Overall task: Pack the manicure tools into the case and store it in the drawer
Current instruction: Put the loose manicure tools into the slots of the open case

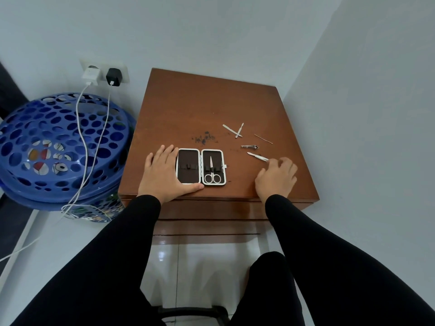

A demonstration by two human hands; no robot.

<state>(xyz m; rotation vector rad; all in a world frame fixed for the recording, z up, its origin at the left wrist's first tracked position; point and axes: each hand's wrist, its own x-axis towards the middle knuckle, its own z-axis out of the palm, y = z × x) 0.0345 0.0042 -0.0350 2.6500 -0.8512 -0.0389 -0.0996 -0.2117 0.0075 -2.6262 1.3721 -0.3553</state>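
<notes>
While the case [200,167] is pressed at the front edge by the flat, spread left hand [162,172], the thin, stiff, light, probably slippery tweezers [257,156] are pinched at the near tip by the right hand [277,177].

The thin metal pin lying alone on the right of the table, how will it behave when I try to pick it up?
The thin pin lies flat on the smooth wooden table, so fingertips may slide over it before catching it. Being so slender, it is probably very light and may skid or roll when nudged. It looks like metal, so likely stiff, though it might flex slightly.

Dim, even, bluish light; sharp centre, wide-angle bending at edges, floor glare.
</notes>
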